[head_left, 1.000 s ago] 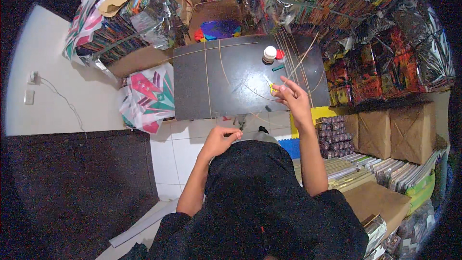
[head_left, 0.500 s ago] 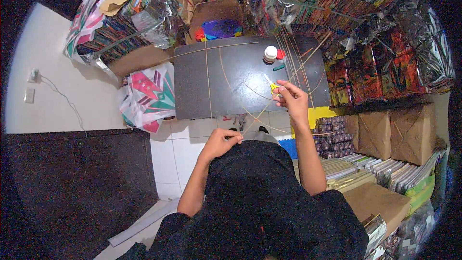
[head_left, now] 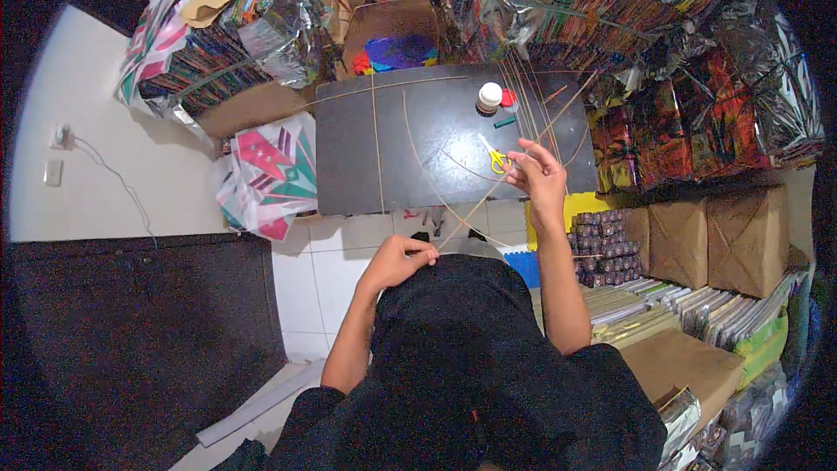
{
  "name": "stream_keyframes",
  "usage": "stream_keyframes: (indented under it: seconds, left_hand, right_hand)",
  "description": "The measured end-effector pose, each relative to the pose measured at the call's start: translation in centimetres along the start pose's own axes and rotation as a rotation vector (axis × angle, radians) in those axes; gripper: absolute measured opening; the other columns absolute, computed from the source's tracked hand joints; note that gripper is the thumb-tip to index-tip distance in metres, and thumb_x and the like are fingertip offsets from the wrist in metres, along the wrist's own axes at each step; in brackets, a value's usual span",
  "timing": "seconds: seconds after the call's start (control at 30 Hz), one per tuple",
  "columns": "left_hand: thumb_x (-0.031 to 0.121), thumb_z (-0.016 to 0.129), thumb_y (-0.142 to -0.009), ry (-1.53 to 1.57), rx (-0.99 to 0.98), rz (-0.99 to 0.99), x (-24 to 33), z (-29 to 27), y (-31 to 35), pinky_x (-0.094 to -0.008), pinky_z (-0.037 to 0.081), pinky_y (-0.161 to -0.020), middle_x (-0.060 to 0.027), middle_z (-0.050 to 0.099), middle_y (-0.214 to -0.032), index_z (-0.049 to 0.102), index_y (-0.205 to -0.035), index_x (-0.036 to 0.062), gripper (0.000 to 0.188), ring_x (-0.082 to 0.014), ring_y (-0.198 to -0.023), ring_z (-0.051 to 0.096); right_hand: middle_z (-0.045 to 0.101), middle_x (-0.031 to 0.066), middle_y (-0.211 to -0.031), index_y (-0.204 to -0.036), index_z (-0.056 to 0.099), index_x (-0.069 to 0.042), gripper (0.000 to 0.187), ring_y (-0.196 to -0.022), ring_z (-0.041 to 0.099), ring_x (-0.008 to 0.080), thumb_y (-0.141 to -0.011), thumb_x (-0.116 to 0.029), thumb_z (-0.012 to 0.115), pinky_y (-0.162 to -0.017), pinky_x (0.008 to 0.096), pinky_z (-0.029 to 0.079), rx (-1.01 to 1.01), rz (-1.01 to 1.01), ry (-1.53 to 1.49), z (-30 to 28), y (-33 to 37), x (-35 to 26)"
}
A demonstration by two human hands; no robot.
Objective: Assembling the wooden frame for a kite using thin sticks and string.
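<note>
My left hand [head_left: 403, 260], low in front of my lap, is closed in a pinch on the lower end of a thin, straight, tan bamboo-like strip [head_left: 478, 207]. From there the strip slants up and right over the table. A bent strip [head_left: 411, 141] crosses it above my lap, forming a light frame. My right hand [head_left: 539, 181] is raised over the table's near right part. Its thumb and index finger come together beside the straight strip while the other fingers stick out. What they pinch is too fine to make out. Yellow-handled scissors [head_left: 499, 161] lie just left of these fingers.
On the dark table [head_left: 349, 144] stand a white-capped bottle [head_left: 490, 98] and a green marker-like stick [head_left: 505, 122]. More thin strips [head_left: 377, 135] lie across it. Packed bundles [head_left: 663, 17] crowd the back and right. Printed sheets [head_left: 275, 170] hang at the left edge.
My right hand has shifted slightly right and its upper fingers have lifted and spread. The bent strip has swung a little right. My left hand stays almost in place.
</note>
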State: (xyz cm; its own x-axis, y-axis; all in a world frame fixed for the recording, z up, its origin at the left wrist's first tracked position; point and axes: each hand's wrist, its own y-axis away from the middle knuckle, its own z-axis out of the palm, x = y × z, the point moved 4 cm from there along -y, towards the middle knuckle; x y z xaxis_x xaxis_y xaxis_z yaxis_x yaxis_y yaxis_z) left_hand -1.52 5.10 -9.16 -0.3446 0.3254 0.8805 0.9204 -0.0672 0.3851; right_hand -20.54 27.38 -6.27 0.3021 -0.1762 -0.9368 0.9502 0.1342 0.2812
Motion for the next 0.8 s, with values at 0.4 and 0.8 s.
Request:
stream_keyframes:
  seconds: [0.4, 0.8]
  left_hand:
    - [0.018, 0.067, -0.093, -0.014, -0.022, 0.007, -0.8, 0.2, 0.2, -0.031, 0.054, -0.085, -0.0062, 0.076, -0.088, 0.075, -0.093, -0.0017, 0.021, -0.0131, -0.086, 0.07]
    - [0.019, 0.069, -0.093, 0.182, 0.272, -0.056, -2.8, -2.2, 0.1, -0.0296, 0.053, -0.083, -0.0081, 0.076, -0.089, 0.075, -0.101, -0.0037, 0.025, -0.0137, -0.086, 0.068]
  right_hand:
    - [0.07, 0.0155, -0.116, -0.134, 0.057, 0.001, 0.039, -0.093, 0.071, 0.0188, -0.101, -0.02, 0.06, -0.08, 0.0289, 0.057, 0.029, -0.016, -0.016, -0.8, -0.5, 0.4]
    - [0.071, 0.0175, -0.103, -0.121, 0.06, 0.006, 0.044, -0.091, 0.07, 0.0217, -0.108, -0.031, 0.041, -0.083, 0.0331, 0.056, -0.124, -0.082, 0.03, -0.7, 2.5, -1.8]
